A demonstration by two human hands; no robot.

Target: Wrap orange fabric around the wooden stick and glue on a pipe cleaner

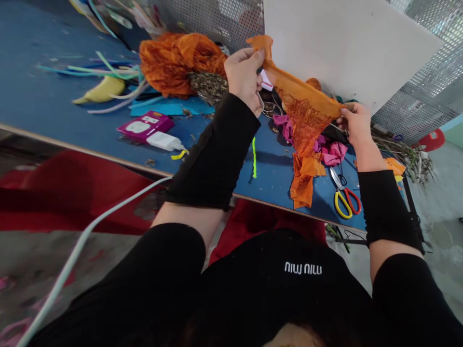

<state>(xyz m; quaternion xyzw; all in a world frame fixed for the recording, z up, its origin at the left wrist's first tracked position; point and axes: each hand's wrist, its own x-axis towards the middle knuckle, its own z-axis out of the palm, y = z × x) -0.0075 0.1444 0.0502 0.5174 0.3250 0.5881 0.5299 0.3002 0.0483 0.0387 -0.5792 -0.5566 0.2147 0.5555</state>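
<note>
An orange fabric strip, crinkled and dark-patterned lower down, is stretched between my two hands above the blue table. My left hand pinches its upper left end, with a short flap sticking out past the fingers. At the right end, my right hand grips the edge between thumb and fingers. The strip's lower part hangs down to the table near its front edge. Beside that part lie scissors with one yellow and one red handle. Pink crumpled pieces show behind the hanging fabric.
On the blue table are an orange crumpled bundle, a yellow banana-shaped item, a purple box, a white bottle and a green strip. A white board leans behind. Dry twigs lie right.
</note>
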